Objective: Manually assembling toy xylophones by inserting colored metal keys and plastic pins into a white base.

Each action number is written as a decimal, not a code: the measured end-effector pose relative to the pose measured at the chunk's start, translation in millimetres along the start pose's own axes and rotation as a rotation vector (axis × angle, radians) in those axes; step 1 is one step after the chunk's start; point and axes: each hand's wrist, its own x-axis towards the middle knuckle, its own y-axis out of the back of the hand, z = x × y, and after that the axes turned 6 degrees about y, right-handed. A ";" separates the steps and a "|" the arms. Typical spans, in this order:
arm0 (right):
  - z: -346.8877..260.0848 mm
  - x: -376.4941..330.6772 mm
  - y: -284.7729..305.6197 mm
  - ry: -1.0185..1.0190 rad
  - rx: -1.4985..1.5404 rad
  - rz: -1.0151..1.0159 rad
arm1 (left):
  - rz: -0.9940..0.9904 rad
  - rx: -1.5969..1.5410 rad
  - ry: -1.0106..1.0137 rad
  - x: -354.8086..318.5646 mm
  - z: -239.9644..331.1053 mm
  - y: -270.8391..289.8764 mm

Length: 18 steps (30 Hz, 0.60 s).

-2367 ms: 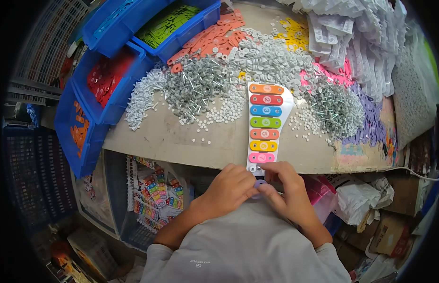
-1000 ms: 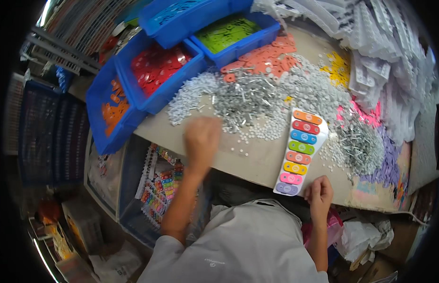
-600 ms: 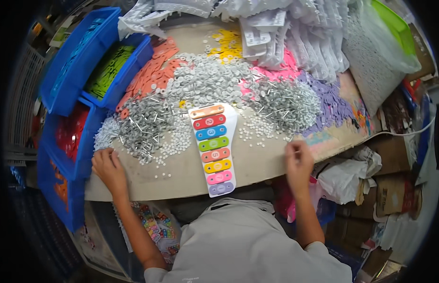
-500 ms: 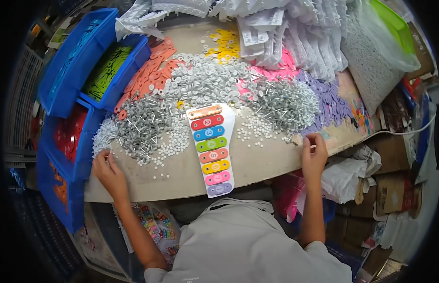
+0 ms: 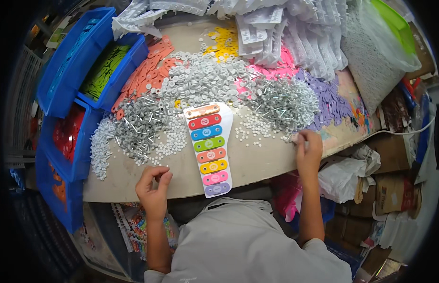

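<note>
In the middle of the table lies a toy xylophone, a white tapered base with a row of coloured bars fixed across it. My left hand is to its left, above the table's near edge, thumb and forefinger curled together; whatever they pinch is too small to name. My right hand is to the right of the xylophone, fingertips closed at the near side of a heap of small white pieces. What those fingers hold, if anything, is hidden. Metal pins lie heaped beside these white pieces, and more metal pins are heaped left of the xylophone.
White rings are piled beyond the xylophone, among orange bars, yellow bars and purple bars. Blue bins stand at the left. Stacked white frames and a filled plastic bag occupy the back right.
My left hand has left the small white pieces at the left and come right and nearer to me. My right hand has shifted slightly left. The xylophone has barely moved.
</note>
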 end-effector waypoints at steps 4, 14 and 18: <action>50.6 6.0 10.5 -0.161 -0.085 0.157 | -0.043 -0.150 0.107 -4.6 -1.4 -3.8; 92.4 15.5 -0.2 -0.168 -0.113 0.098 | -0.099 -0.311 0.310 -7.4 -19.3 -17.1; 109.9 17.0 -3.0 -0.165 -0.172 0.150 | -0.126 -0.396 0.391 3.7 -10.8 -16.6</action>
